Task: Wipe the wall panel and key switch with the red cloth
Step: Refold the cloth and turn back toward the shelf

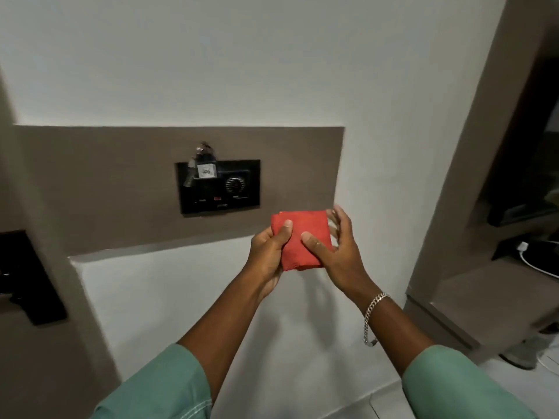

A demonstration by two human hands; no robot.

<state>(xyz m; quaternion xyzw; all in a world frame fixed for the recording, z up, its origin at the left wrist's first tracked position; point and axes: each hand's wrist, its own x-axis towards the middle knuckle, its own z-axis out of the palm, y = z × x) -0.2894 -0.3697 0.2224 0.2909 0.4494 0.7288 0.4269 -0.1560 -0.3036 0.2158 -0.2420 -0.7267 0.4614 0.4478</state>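
So far no wiping shows: my left hand (269, 252) and right hand (335, 252) both pinch the folded red cloth (302, 240), apart from the brown wall panel (106, 192); black key switch plate (219, 186) sits at ten o'clock.

Red cloth (304, 240): folded into a thick square pad, held in the air before the wall, off to the right of and slightly below the key switch, touching neither switch nor panel. Wall panel (99, 189): flat brown-grey rectangle set into the white wall, wide and low. Key switch (218, 186): glossy black plate near the panel's middle, with a round dial at right, a small red mark below, and a tagged key standing in its top left slot.
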